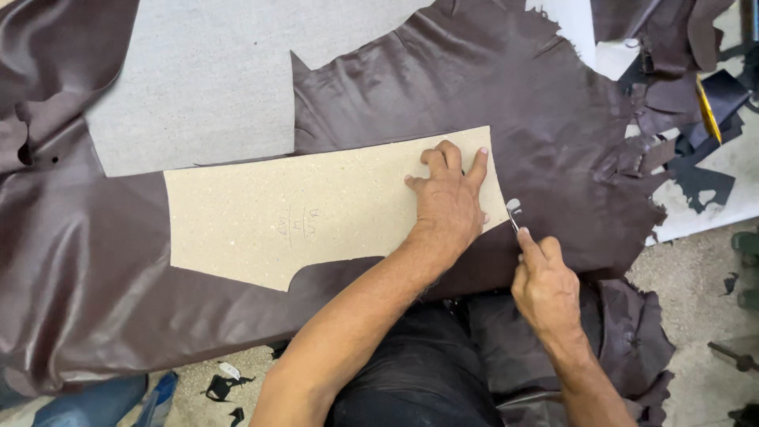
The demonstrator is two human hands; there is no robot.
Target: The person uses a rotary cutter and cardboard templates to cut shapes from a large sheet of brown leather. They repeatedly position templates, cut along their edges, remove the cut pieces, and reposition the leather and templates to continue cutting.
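Knife (513,212) in right hand (545,285) beside left hand (449,198) on template (316,209).

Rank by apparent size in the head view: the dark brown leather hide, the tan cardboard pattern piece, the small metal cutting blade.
1. Dark brown leather hide
2. Tan cardboard pattern piece
3. Small metal cutting blade, in the right hand

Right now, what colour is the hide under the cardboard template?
Dark brown with a slight sheen; the hide shows best in the head view, around the tan template.
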